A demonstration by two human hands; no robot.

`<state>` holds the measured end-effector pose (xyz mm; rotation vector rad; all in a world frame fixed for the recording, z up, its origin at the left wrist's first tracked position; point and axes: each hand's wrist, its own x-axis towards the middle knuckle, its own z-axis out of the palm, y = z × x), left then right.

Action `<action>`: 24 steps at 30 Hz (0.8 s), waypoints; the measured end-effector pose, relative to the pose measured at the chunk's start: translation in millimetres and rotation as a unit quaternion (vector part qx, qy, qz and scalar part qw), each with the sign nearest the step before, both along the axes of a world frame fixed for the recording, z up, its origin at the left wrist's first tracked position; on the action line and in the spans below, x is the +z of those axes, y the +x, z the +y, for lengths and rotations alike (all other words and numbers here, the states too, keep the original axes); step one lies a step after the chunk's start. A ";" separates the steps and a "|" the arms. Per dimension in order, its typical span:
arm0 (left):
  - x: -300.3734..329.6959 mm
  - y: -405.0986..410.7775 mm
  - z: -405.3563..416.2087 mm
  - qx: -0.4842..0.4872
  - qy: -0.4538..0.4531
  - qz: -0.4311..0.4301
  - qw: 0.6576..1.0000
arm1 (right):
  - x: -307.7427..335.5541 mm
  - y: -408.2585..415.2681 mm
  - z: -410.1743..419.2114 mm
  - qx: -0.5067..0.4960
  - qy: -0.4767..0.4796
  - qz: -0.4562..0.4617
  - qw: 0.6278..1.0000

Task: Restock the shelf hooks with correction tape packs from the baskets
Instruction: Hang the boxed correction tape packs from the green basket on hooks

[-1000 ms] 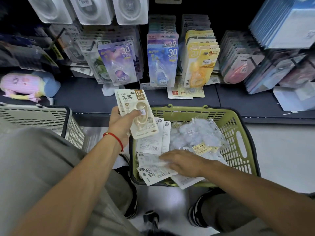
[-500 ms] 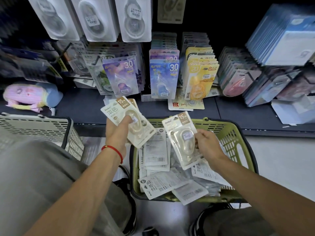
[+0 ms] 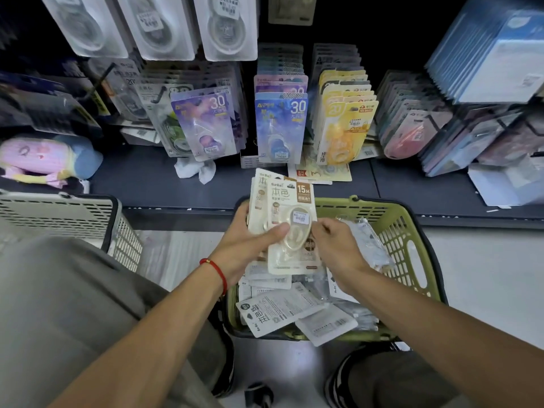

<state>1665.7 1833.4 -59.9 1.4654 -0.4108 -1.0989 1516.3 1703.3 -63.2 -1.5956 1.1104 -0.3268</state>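
Over green basket [image 3: 412, 231] | left hand [image 3: 244, 248] grips cream packs [image 3: 291, 201] | right hand [image 3: 338, 248] touches them

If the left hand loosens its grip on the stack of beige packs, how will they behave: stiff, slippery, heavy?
The beige packs are probably stiff: the flat cards stand upright above the left hand without drooping. They look light, since thumb and fingers alone hold several. The glossy blister fronts may slide on each other, so the fanned stack could slip apart.
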 end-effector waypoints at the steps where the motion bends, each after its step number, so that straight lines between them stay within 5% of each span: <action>1: -1.6 0.8 0.8 0.005 0.000 -0.002 1.000 | -0.3 -0.3 1.4 0.018 -0.014 0.000 1.000; 5: 2.8 12.8 2.7 0.119 0.023 -0.001 0.993 | -4.5 -14.2 4.3 0.190 -0.080 0.061 0.977; 9: 6.3 28.1 5.9 0.222 0.006 0.015 0.975 | -35.6 -34.1 22.3 0.539 -0.111 0.227 0.804; 12: 7.4 27.4 7.3 0.225 -0.009 0.035 0.974 | -50.7 -34.8 30.6 0.572 -0.152 0.227 0.773; 15: 10.2 29.2 9.1 0.236 -0.018 0.032 0.971 | -44.0 -35.7 16.2 0.525 -0.169 0.179 0.815; 20: 16.8 36.4 9.1 0.269 -0.059 0.049 0.960 | -17.6 -40.2 -24.6 0.217 -0.105 0.059 0.969; 24: 16.4 35.0 8.4 0.263 -0.065 0.035 0.962 | 17.7 -30.8 -50.3 -0.008 0.076 -0.058 0.995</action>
